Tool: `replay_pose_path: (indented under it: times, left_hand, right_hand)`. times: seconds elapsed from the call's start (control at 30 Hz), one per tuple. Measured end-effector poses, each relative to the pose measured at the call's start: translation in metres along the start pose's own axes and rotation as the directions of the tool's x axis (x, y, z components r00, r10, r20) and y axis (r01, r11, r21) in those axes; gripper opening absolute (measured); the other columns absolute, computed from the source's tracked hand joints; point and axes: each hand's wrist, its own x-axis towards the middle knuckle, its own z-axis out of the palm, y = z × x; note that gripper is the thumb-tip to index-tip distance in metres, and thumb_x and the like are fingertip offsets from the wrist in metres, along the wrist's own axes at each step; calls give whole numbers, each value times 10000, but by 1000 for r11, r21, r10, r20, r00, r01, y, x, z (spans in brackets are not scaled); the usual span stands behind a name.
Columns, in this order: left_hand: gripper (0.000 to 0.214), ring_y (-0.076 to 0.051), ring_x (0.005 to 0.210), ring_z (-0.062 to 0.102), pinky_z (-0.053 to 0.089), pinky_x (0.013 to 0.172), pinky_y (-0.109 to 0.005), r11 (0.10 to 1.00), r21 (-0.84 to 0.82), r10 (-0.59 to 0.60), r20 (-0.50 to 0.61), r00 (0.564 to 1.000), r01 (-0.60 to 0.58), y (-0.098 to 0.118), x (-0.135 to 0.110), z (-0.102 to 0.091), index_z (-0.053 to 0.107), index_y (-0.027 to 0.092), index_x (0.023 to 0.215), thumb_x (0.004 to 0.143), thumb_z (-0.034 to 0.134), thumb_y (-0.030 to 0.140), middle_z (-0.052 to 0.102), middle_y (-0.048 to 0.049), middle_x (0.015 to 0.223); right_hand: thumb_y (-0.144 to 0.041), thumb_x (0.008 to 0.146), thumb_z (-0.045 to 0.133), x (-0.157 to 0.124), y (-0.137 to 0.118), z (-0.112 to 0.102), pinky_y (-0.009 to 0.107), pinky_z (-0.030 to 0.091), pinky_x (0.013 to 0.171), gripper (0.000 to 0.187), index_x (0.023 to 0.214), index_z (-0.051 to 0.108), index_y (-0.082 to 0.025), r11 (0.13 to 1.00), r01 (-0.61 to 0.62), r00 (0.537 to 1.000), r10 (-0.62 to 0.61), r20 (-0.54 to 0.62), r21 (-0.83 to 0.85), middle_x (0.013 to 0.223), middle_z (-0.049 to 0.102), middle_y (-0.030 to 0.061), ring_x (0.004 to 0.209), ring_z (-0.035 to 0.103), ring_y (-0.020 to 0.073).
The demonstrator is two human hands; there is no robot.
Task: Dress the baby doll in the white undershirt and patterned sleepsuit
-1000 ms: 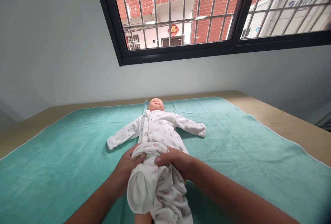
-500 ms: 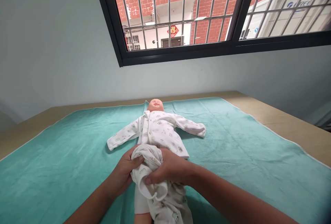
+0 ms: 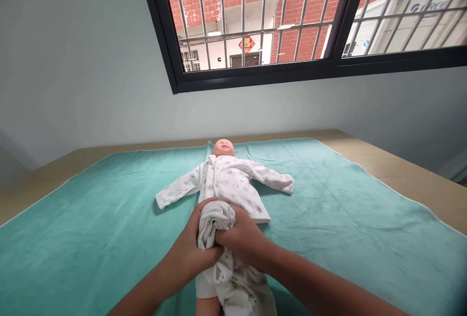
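Observation:
A baby doll lies on its back, head toward the wall, in a white printed long-sleeved top with its sleeves spread out. Over its lower body I hold bunched white printed baby trousers. My left hand is closed around the left side of the gathered cloth, thumb across the front. From the right, my right hand grips the same bunch, its thumb pressed into the folds. One bare doll leg shows at the bottom edge; the other is hidden by the cloth.
A turquoise cloth covers most of a wooden table. Behind it rises a pale wall with a dark-framed, barred window.
Both hands have gathered the trousers into a tighter bunch. My left thumb has moved down and across toward the right hand, and the open cloth edge has folded in.

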Motion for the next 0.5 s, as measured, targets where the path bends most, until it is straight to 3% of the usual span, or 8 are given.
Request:
replay_pose_path:
  times: [0.13,0.3,0.4,0.5]
  left_hand:
    - [585,-299,1156,565,448,961,-325,998,-52,36,-135,990,-43,9,-7,4,603,214,1202,632,644,90,651,-52,1206]
    - [497,-267,961,643,507,791,-308,987,-101,-152,-342,927,125,29,-30,19,595,220,1145,656,641,145,701,-29,1065]
    - [527,-275,967,651,525,752,-312,959,-219,-256,-401,880,179,31,-51,29,543,221,1177,660,624,164,697,-46,1072]
    - [504,-294,1013,643,525,807,-336,943,-217,-328,-468,821,253,18,-75,34,523,224,1162,673,636,188,695,-61,1084]
  right_hand:
    - [-72,612,535,1,1,-3,320,487,803,408,964,693,-206,998,-9,999,6,34,70,923,685,0,902,605,217]
    - [-107,622,582,3,5,-11,286,469,690,288,883,673,-183,996,-74,993,69,95,51,806,663,-5,783,585,190]
    - [-116,670,556,1,3,-12,259,439,673,151,777,640,-181,988,57,993,-41,110,-141,768,645,-10,755,580,166]
    - [-110,688,555,-2,0,-11,260,434,723,193,830,645,-204,906,234,958,-151,246,-353,854,672,-4,816,608,172]
